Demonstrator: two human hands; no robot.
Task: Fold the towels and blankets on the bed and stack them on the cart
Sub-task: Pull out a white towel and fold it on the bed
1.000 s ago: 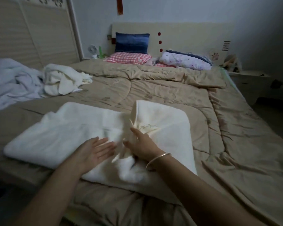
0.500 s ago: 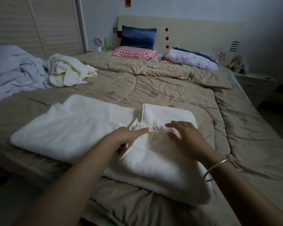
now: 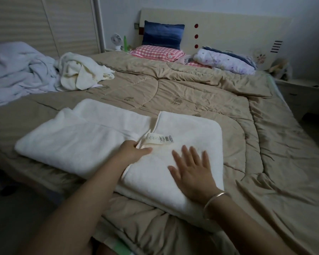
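text: none legible | towel tag (image 3: 159, 139): print too blurred

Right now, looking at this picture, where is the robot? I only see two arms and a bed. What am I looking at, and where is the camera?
There is no machine here: these are a person's own bare arms. The picture comes from a camera worn on the head, looking forward and down, so you see roughly what that person sees. In front lies a white towel, partly folded, on the tan quilt of a bed. The left hand pinches the towel's edge beside its label. The right hand rests flat with spread fingers on the folded part and holds nothing. Further left, a crumpled cream towel and a pale blue blanket wait unfolded. At the headboard lie pillows. No cart is in view.
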